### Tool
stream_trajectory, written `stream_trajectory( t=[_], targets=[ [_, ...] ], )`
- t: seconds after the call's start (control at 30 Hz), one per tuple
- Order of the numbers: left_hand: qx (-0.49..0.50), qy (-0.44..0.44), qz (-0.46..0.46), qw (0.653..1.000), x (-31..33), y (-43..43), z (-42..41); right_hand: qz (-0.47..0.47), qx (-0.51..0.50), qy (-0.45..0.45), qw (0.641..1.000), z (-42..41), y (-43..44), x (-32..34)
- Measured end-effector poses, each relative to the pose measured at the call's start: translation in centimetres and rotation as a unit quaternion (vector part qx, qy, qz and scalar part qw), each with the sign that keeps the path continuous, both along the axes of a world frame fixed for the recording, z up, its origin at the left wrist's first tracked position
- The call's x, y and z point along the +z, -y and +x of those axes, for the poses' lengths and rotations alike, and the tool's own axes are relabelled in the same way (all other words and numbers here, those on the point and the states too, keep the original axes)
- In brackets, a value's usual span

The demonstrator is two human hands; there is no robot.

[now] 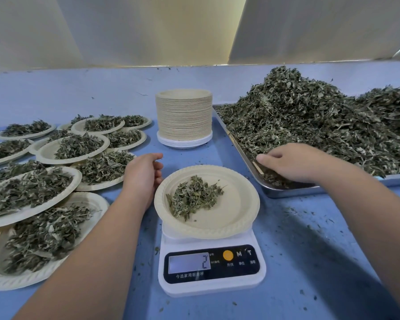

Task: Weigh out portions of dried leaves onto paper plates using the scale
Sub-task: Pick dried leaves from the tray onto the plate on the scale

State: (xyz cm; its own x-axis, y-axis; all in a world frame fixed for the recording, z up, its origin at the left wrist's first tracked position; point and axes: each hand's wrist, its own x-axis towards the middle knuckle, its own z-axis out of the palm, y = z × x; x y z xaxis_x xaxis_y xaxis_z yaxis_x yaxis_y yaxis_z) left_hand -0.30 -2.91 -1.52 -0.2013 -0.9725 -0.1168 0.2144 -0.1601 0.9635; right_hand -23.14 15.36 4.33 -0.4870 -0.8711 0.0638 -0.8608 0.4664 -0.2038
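Note:
A white digital scale (211,282) stands at the centre front, and its display shows 2. On it sits a paper plate (231,218) with a small clump of dried leaves (193,197). My left hand (142,175) hovers just left of the plate's rim, fingers loosely curled and holding nothing. To the right, a steel tray (286,190) carries a big heap of dried leaves (310,121). My right hand (293,162) lies palm down on the leaves at the tray's near left corner, fingers stretched into them.
A tall stack of unused paper plates (184,116) stands behind the scale. Several filled plates (32,188) overlap across the left side of the blue table (310,250). Leaf crumbs lie scattered to the right of the scale.

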Motion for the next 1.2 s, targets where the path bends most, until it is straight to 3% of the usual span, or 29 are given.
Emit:
stream_trajectory(
  t=[0.17,0.37,0.53,0.67,1.2],
  targets=[
    [0.002,-0.003,0.0,1.0,0.0,-0.1,-0.1,0.101,-0.035,-0.004,0.994,-0.2,0.0,-1.3],
    [0.005,-0.004,0.0,1.0,0.0,-0.1,0.0,0.031,0.02,0.01,0.999,1.2,0.8,-1.1],
    [0.006,-0.006,0.008,1.0,0.0,0.0,-0.1,0.051,0.029,-0.005,0.998,2.3,0.7,-2.0],
    [0.006,-0.008,0.007,1.0,0.0,0.0,0.0,0.014,0.036,-0.031,0.999,2.7,0.7,-2.6],
    [0.01,-0.001,-0.004,1.0,0.2,-0.4,0.1,-0.141,-0.016,-0.003,0.99,2.5,0.6,-1.1]
  ],
)
